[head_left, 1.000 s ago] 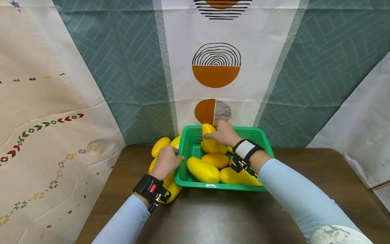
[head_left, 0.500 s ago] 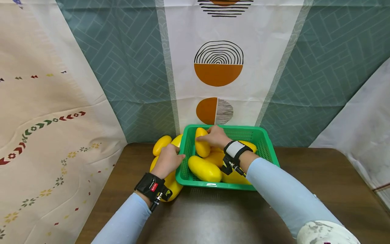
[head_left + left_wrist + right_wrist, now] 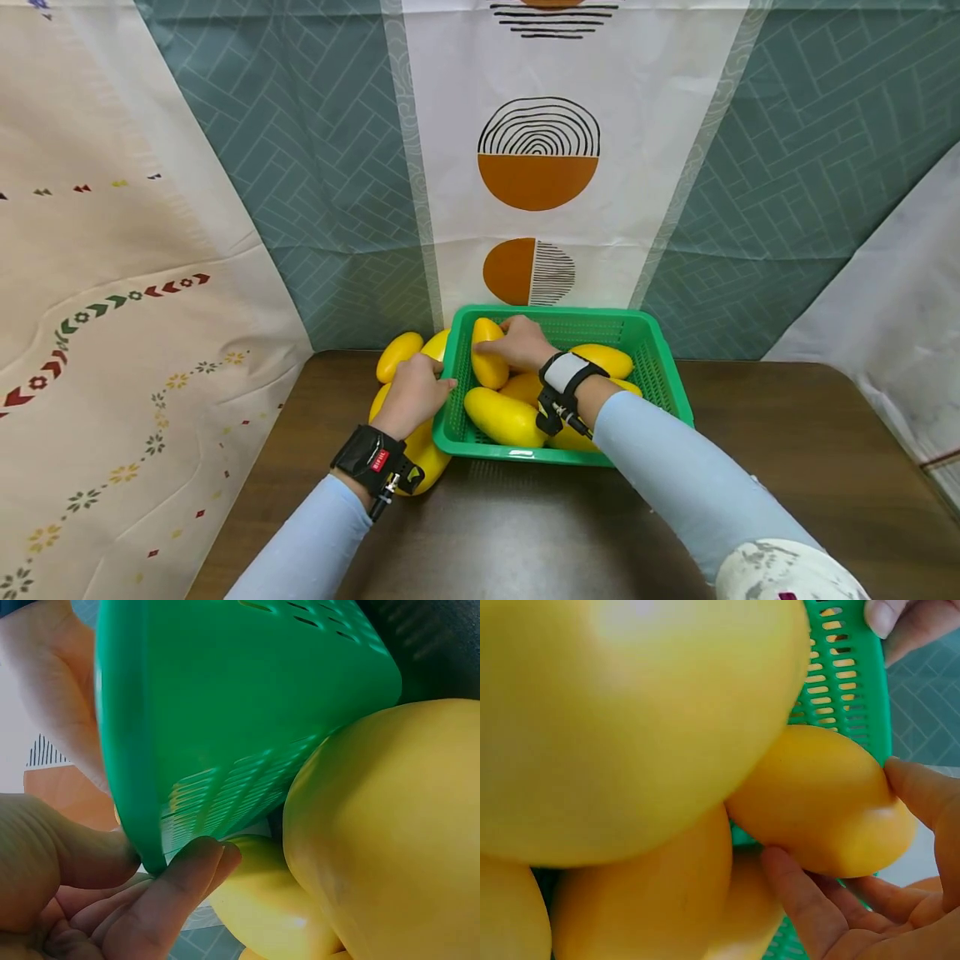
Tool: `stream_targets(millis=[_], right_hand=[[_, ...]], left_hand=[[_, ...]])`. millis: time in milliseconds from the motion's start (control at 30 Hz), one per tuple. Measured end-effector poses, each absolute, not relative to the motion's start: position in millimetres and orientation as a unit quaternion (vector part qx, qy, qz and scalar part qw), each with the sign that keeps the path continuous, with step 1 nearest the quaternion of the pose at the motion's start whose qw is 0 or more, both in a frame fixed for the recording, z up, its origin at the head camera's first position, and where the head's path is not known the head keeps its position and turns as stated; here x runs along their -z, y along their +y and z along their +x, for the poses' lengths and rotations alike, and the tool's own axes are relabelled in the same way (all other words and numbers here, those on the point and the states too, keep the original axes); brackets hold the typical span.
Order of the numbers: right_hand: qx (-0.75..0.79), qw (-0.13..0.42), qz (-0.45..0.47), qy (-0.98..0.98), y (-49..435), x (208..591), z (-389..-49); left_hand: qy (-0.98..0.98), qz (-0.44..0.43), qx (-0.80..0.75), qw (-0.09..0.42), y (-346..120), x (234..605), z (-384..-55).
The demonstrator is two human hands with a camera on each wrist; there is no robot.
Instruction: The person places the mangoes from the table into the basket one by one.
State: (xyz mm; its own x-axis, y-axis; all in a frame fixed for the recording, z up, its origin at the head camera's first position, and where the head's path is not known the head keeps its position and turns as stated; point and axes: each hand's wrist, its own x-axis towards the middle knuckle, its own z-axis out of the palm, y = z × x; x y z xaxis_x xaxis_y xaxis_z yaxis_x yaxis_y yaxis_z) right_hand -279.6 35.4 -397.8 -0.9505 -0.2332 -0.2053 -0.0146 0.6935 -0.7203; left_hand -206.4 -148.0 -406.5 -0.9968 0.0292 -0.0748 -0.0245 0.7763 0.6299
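Observation:
In the head view a green plastic basket (image 3: 600, 314) with slotted walls stands on the table, with several yellow mangoes in it. My left hand (image 3: 415, 396) pinches the basket's left rim, thumb on one side and fingers on the outer wall, as the left wrist view shows. With thumb and fingers on either side, my right hand (image 3: 525, 343) holds a mango (image 3: 487, 354) upright inside the back left corner. That held mango (image 3: 832, 802) lies close to the slotted wall in the right wrist view. A large mango (image 3: 504, 417) rests in front of it, near the basket's front wall.
Several more mangoes, one of them a small mango (image 3: 399, 357), lie on the brown table (image 3: 720, 483) outside the basket's left side, partly under my left hand. A patterned cloth (image 3: 352, 208) hangs right behind the basket. Another mango (image 3: 603, 361) sits at the basket's right.
My right hand has carried the mango left and down into the basket's back left corner, uncovering mangoes on the right. My left hand stays on the rim.

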Motion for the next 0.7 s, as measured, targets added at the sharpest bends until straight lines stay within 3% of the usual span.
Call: stream_targets(millis=[367,700], right_hand=[[0.379,0.164,-0.087,0.907,40.7,397.2,-278.2],[0.389,0.143,-0.094,0.905,87.8,376.2,-281.2]], left_hand=[[0.941,0.004,-0.335,0.041,-147.6,405.5,-206.3],[0.935,0.003,-0.352,0.042,-148.0,405.6,-204.8]])
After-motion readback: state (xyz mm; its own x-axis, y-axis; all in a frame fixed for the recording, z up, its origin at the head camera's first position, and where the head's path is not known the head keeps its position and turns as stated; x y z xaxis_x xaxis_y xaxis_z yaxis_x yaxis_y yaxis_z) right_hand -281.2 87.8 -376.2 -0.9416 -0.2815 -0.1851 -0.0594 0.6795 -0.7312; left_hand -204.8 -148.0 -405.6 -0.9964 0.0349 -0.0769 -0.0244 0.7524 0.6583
